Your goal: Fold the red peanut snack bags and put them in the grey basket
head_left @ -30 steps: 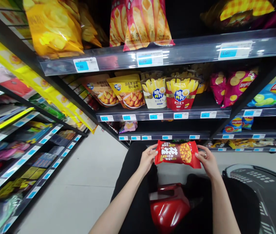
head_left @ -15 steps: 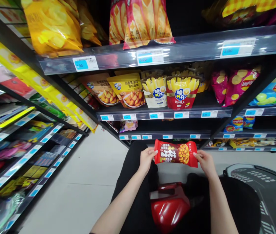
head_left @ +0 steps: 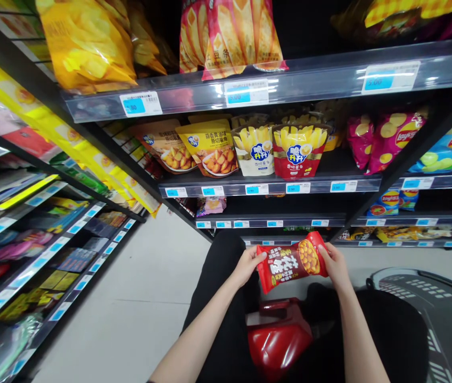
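Red pack: snack bag (head_left: 292, 260), glossy foil, held level with the lowest shelf edge, in front of the person's lap, tilted with its right end higher
head view, left hand: left hand (head_left: 247, 264) pinches the bag's left end, thumb on the front, fingers curled behind; closed on the bag
head view, right hand: right hand (head_left: 334, 264) grips the right end, thumb over the top corner, fingers wrapped behind; closed on the bag
bag face: printed front turned up toward the camera, label readable, nut picture at the right half
grip advice: judged best to keep both pinches on the sealed ends, not the puffed middle, so the contents are not crushed and the foil does not slip
tilt advice: levelling the bag would likely make the print easier to read; a light hold is enough, the bag looks light
below: red thing (head_left: 277, 340) by the lap, just under the bag, not touching it; what it is cannot be told
right: dark basket (head_left: 441, 314) near the right forearm, rim visible, contents not visible
shelves: shelf (head_left: 269, 187) ahead with a yellow pouch (head_left: 213, 149), fries packs (head_left: 297, 151), pink chips (head_left: 389, 138); price tags along the rails
risk: foil is slick, so a one-handed hold could let it slide; two hands look safer
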`<state>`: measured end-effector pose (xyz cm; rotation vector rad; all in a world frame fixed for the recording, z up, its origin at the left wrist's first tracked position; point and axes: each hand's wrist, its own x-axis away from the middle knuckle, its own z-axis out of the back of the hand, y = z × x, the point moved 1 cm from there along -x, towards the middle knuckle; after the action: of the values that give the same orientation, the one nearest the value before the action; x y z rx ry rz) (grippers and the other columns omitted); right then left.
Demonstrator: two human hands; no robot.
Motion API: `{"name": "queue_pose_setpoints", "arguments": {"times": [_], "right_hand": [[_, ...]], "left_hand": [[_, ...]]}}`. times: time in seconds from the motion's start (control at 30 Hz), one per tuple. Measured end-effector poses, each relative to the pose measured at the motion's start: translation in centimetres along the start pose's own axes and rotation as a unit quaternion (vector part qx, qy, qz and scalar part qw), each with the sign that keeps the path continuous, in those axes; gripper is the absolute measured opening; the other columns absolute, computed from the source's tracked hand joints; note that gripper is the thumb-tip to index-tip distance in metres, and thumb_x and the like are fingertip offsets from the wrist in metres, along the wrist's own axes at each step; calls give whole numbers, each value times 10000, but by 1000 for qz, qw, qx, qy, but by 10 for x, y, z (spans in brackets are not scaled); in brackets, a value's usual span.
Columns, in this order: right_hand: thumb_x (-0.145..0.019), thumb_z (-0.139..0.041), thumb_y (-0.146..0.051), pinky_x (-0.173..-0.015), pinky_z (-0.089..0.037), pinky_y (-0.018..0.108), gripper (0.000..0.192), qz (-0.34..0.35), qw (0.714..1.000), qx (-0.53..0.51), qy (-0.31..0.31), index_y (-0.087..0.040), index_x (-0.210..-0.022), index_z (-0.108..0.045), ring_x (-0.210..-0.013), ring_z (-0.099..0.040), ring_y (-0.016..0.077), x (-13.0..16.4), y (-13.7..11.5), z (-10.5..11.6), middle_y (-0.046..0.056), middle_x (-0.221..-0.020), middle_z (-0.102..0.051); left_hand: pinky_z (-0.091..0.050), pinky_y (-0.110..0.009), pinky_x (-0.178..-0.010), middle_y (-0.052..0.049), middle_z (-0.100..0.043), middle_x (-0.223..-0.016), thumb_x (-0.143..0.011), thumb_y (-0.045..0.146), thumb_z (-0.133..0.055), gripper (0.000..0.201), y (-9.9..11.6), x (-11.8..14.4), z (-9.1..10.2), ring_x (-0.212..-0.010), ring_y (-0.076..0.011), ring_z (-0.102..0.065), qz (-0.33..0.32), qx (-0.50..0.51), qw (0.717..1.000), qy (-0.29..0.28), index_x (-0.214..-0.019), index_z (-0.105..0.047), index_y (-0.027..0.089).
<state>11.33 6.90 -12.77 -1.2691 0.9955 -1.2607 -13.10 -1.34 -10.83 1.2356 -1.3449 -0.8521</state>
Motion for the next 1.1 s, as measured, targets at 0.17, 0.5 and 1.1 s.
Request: {"name": "queue_pose_setpoints", "arguments": {"times": [0.17, 0.5, 1.1], "right_hand": [[-688, -543, -567, -513, -382, 259, 400, 1, 997, 65, 49, -169, -660, -574, -576, -528, 183, -2, 5, 6, 35, -611, -612], [-808, -395, -568, -538, -342, 248, 409, 80, 981, 105, 141, -210, -616, -436, -584, -457, 154, 17, -22, -22, 1, -588, -513], [-773, -449, -580, -494, -338, 252, 433, 64, 978, 125, 153, -182, -642, -559, -527, -475, 162, 17, -22, -9, 20, -552, -559]], "left_hand": [[-263, -190, -430, 62, -429, -419, -670, 439, -662, 362, 1, -1, 2, -399, -63, -362, -48, -107, 990, 79, -536, -491, 149], [-456, -283, -735, -38, -643, -865, -711, 461, -634, 332, -12, -5, -10, -809, -182, -594, -29, 96, 989, 112, -860, -586, 168], [-541, -364, -519, -123, -689, -794, -700, 454, -653, 483, -10, 1, -15, -658, -247, -654, 80, 154, 981, 82, -1019, -610, 94]]}}
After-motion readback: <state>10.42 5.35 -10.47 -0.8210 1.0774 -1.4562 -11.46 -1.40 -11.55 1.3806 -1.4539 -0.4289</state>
